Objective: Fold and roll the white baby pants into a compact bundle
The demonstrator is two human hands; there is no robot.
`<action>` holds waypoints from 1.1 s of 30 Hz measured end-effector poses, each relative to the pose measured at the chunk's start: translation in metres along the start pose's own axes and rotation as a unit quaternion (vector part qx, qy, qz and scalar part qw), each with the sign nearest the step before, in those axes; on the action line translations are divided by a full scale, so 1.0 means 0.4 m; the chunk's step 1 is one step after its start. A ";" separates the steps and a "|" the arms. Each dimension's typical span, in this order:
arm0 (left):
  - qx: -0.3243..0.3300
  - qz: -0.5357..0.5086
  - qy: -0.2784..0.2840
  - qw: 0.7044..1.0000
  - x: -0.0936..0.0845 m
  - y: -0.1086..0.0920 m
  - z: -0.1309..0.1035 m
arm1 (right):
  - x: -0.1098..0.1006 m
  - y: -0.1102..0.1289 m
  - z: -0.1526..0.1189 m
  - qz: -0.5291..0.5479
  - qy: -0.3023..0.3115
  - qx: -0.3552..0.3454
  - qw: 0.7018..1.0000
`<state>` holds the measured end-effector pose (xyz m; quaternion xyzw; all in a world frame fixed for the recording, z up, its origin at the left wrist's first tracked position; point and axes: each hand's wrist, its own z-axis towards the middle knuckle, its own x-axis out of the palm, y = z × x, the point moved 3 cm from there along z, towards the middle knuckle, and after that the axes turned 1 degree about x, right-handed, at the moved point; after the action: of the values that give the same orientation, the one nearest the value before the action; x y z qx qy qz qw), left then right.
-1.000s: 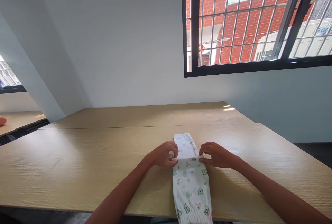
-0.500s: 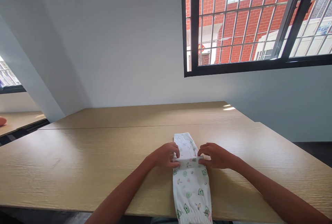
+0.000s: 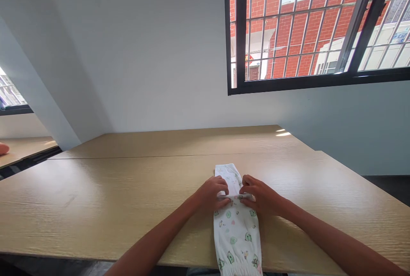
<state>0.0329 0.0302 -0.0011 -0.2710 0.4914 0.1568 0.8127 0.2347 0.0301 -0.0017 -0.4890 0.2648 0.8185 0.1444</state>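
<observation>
Head view, looking forward and down over two bare forearms. The left hand (image 3: 213,193) and the right hand (image 3: 259,194) sit close together on a long, narrow strip of white cloth (image 3: 236,233) printed with small green animal figures. Each hand is curled, its fingers pinching a raised cross-fold in the cloth from its own side; the fingertips nearly meet over the middle of the strip.

The cloth lies flat on a light wooden table (image 3: 96,199), running away from the person, with its near end hanging over the table's front edge and its far end just beyond the hands. No writing or brand can be read on it.

A second table top (image 3: 179,141) adjoins the first, against a plain pale wall (image 3: 144,54). Above right, a black-framed barred window (image 3: 317,28) shows a red brick building; any lettering outside is too small to read.
</observation>
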 end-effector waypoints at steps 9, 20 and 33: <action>0.015 0.005 0.003 1.000 0.007 0.003 0.002 | 0.004 0.000 0.001 -0.001 0.001 -0.002 1.000; 0.008 0.022 0.031 0.999 -0.007 0.004 -0.002 | -0.003 0.004 0.003 -0.002 0.004 0.006 1.000; -0.017 0.012 0.108 0.994 -0.065 0.014 -0.025 | -0.043 -0.020 0.003 0.000 0.048 0.040 0.998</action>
<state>0.0109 0.0290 0.0167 -0.2948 0.5768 0.1446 0.7480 0.2462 0.0378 0.0116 -0.5220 0.3037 0.7827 0.1508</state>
